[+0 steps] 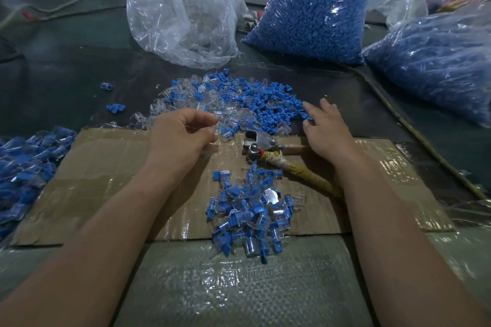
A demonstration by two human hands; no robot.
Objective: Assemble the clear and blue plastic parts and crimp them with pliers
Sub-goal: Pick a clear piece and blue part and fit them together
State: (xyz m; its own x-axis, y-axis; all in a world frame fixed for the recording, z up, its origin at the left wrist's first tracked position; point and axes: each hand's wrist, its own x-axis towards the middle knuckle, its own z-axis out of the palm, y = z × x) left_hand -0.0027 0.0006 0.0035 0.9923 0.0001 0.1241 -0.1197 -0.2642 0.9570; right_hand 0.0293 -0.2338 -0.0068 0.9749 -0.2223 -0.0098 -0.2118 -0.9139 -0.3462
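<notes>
A loose pile of clear and blue plastic parts (228,98) lies on the dark table beyond the cardboard sheet (106,167). My left hand (180,135) has curled fingers and pinches a clear part (217,128) at the pile's near edge. Over the pile's right edge, my right hand (326,127) reaches with straight fingers that touch blue parts. The pliers (261,145), with tape-wrapped handles, lie on the cardboard between my hands. A heap of assembled blue-and-clear pieces (249,215) sits on the cardboard near me.
A clear bag of clear parts (183,10) stands at the back. Two bags of blue parts (313,8) (435,61) stand at the right. More assembled pieces (26,167) are piled at the left edge. A cord (414,127) runs along the right.
</notes>
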